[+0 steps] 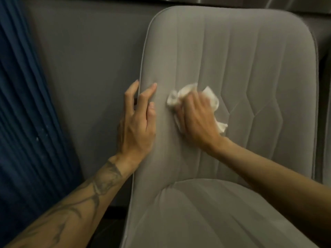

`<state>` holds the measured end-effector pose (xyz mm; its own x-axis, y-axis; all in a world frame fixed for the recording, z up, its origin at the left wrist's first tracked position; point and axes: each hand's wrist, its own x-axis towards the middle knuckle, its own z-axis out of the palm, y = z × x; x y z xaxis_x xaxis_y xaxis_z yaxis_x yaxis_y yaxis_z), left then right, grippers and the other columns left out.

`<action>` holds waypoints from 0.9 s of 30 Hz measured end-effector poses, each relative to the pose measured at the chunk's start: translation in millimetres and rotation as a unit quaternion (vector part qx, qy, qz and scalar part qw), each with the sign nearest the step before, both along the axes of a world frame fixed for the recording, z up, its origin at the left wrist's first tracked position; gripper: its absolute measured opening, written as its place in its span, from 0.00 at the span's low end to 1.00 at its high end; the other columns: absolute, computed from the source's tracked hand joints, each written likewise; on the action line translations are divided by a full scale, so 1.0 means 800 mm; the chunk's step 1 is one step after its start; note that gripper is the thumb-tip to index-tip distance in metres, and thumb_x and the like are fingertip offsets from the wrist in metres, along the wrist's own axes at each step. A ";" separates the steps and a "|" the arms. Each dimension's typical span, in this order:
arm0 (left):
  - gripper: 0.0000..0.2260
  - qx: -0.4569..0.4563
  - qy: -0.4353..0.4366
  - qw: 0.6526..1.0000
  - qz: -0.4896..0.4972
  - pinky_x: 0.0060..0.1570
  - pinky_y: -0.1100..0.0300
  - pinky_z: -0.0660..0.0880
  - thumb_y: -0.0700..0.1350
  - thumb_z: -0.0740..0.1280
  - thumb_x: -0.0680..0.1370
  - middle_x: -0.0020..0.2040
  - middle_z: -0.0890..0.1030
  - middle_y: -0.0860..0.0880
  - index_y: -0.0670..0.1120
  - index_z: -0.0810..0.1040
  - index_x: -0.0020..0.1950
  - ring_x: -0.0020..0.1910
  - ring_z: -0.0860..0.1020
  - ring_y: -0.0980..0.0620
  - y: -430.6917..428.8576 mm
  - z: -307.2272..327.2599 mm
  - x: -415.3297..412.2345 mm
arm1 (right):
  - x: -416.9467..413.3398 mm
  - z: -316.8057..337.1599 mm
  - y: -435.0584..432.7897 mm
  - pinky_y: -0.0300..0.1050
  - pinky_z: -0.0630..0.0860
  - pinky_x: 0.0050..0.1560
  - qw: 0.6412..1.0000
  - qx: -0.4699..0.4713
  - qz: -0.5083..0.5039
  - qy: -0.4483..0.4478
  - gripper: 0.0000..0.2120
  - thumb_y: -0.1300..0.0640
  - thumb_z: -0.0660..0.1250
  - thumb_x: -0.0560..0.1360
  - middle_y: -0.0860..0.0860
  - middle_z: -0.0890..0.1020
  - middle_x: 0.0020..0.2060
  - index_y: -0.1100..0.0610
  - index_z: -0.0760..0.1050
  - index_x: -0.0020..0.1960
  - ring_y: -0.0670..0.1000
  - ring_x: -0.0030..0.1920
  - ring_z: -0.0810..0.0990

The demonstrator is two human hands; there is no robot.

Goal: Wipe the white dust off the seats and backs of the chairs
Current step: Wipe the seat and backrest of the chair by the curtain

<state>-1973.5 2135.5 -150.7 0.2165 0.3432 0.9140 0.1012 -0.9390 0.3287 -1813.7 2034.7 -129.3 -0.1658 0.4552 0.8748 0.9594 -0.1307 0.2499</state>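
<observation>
As left hand [138, 129] braces, right hand [195, 119] grips cloth [179, 93].

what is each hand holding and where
Right hand grips a crumpled white cloth by its bunched middle; left hand holds nothing, resting on the chair back.

Chair back [250, 68]: grey upholstery cloth, matt, soft short nap, stitched into padded channels; zigzag seams at 3 o'clock. Edge piping [142, 68] at 10 o'clock: lighter grey cord, smooth, slight sheen. Seat [215, 212] at 6 o'clock: same grey cloth, matt, padded, a few soft creases. Rag [179, 93] dead centre: white, thin, crumpled, matt; paper or cloth, I can't tell. Wall [89, 59] at 10 o'clock: flat grey, matt, smooth. Curtain [23, 122] at 9 o'clock: dark blue cloth, tight pleats, matt, a few white specks. Strip [206, 0] at 12 o'clock: glossy, looks like metal.
</observation>
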 end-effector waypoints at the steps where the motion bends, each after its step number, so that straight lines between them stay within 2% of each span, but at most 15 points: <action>1: 0.18 0.002 -0.008 1.000 0.002 0.57 0.76 0.67 0.47 0.55 0.87 0.77 0.64 0.45 0.54 0.69 0.77 0.67 0.65 0.71 0.001 -0.002 0.001 | -0.006 0.017 0.010 0.55 0.70 0.47 0.996 0.062 -0.020 0.064 0.08 0.56 0.60 0.83 0.58 0.74 0.45 0.61 0.72 0.51 0.58 0.43 0.71; 2: 0.18 0.004 -0.014 1.000 0.002 0.57 0.80 0.64 0.46 0.55 0.87 0.77 0.65 0.44 0.53 0.69 0.77 0.67 0.62 0.75 0.003 -0.004 0.002 | -0.015 0.021 0.017 0.54 0.70 0.47 0.989 0.101 -0.025 0.109 0.09 0.56 0.58 0.84 0.57 0.74 0.45 0.60 0.71 0.51 0.57 0.44 0.71; 4: 0.18 0.001 -0.026 1.000 -0.001 0.61 0.81 0.63 0.45 0.55 0.87 0.77 0.66 0.44 0.51 0.68 0.78 0.69 0.61 0.76 0.004 -0.005 0.002 | -0.032 -0.012 0.015 0.55 0.71 0.48 0.987 0.089 -0.017 0.132 0.08 0.57 0.58 0.84 0.58 0.74 0.46 0.61 0.71 0.53 0.57 0.44 0.71; 5: 0.19 -0.007 -0.035 0.999 -0.009 0.65 0.77 0.64 0.45 0.56 0.87 0.77 0.66 0.44 0.49 0.66 0.78 0.71 0.63 0.72 0.005 -0.005 0.002 | -0.040 -0.038 0.006 0.56 0.72 0.48 0.992 0.048 -0.001 0.119 0.08 0.58 0.59 0.84 0.59 0.74 0.46 0.63 0.72 0.54 0.57 0.44 0.71; 7: 0.22 -0.059 -0.043 0.997 -0.041 0.73 0.65 0.66 0.46 0.57 0.87 0.78 0.66 0.45 0.46 0.61 0.81 0.76 0.67 0.57 0.001 -0.007 0.002 | -0.048 -0.078 -0.020 0.56 0.72 0.48 0.995 -0.057 0.043 0.073 0.09 0.58 0.59 0.83 0.59 0.74 0.46 0.64 0.74 0.52 0.57 0.44 0.71; 9: 0.24 -0.124 -0.031 0.990 -0.065 0.74 0.62 0.67 0.49 0.57 0.87 0.80 0.65 0.46 0.46 0.58 0.82 0.77 0.66 0.53 -0.009 -0.013 -0.002 | -0.039 -0.078 -0.030 0.55 0.70 0.46 0.992 -0.107 0.064 0.033 0.14 0.56 0.57 0.84 0.57 0.74 0.44 0.64 0.74 0.48 0.55 0.42 0.69; 11: 0.25 -0.165 -0.014 0.984 -0.067 0.73 0.66 0.65 0.52 0.55 0.86 0.79 0.66 0.47 0.47 0.58 0.82 0.77 0.67 0.52 -0.017 -0.024 -0.010 | -0.033 -0.041 -0.019 0.56 0.71 0.45 0.995 -0.080 0.050 0.013 0.13 0.55 0.57 0.84 0.58 0.74 0.43 0.63 0.73 0.49 0.56 0.42 0.69; 14: 0.25 -0.198 0.012 0.977 -0.075 0.71 0.65 0.65 0.55 0.54 0.85 0.79 0.67 0.48 0.50 0.59 0.82 0.75 0.69 0.51 -0.027 -0.040 -0.023 | -0.028 0.050 0.016 0.55 0.69 0.48 1.000 0.010 0.030 0.000 0.07 0.59 0.60 0.83 0.61 0.75 0.46 0.63 0.72 0.53 0.59 0.45 0.72; 16: 0.25 -0.203 0.024 0.976 -0.081 0.69 0.68 0.65 0.54 0.54 0.85 0.79 0.68 0.49 0.50 0.59 0.82 0.74 0.70 0.52 -0.028 -0.045 -0.029 | -0.028 0.121 0.044 0.51 0.65 0.48 0.998 0.055 0.019 0.000 0.09 0.57 0.58 0.84 0.61 0.76 0.46 0.63 0.73 0.52 0.60 0.45 0.73; 18: 0.25 -0.208 0.030 0.973 -0.090 0.70 0.70 0.65 0.53 0.54 0.86 0.79 0.68 0.50 0.50 0.58 0.83 0.74 0.69 0.54 -0.029 -0.048 -0.035 | -0.035 0.173 0.068 0.45 0.61 0.46 0.994 0.098 -0.003 0.042 0.14 0.52 0.55 0.84 0.59 0.77 0.48 0.62 0.73 0.52 0.58 0.46 0.73; 21: 0.25 -0.217 0.048 0.969 -0.108 0.70 0.64 0.67 0.55 0.53 0.86 0.77 0.68 0.52 0.53 0.57 0.83 0.73 0.70 0.57 -0.030 -0.056 -0.045 | -0.049 0.176 0.084 0.44 0.65 0.49 0.987 0.121 -0.036 0.098 0.16 0.50 0.53 0.84 0.58 0.77 0.52 0.61 0.74 0.55 0.56 0.51 0.73; 23: 0.25 -0.214 0.059 0.969 -0.110 0.72 0.62 0.67 0.56 0.53 0.86 0.77 0.68 0.52 0.54 0.58 0.83 0.74 0.69 0.57 -0.031 -0.065 -0.053 | -0.068 0.141 0.071 0.52 0.70 0.53 0.994 0.087 0.000 0.070 0.14 0.54 0.55 0.84 0.60 0.77 0.51 0.63 0.74 0.54 0.59 0.50 0.74; 25: 0.25 -0.217 0.073 0.967 -0.113 0.74 0.61 0.66 0.56 0.54 0.85 0.78 0.68 0.53 0.55 0.59 0.82 0.75 0.68 0.59 -0.032 -0.076 -0.063 | -0.091 0.091 0.050 0.59 0.70 0.53 0.998 -0.013 0.059 0.008 0.13 0.57 0.56 0.84 0.62 0.77 0.49 0.65 0.75 0.53 0.62 0.49 0.74; 27: 0.27 -0.227 0.096 0.962 -0.118 0.74 0.59 0.66 0.57 0.54 0.84 0.77 0.68 0.55 0.55 0.58 0.83 0.74 0.67 0.62 -0.038 -0.086 -0.073 | -0.108 0.056 0.028 0.59 0.70 0.52 0.991 -0.105 0.077 -0.036 0.13 0.56 0.56 0.85 0.62 0.77 0.49 0.64 0.75 0.52 0.61 0.48 0.74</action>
<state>-2031.9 2104.8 -219.6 0.4866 0.6191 0.6164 0.0031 -0.7068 0.7074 -1899.8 2056.8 -84.6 -0.3066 0.5905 0.7465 0.9423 0.0777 0.3255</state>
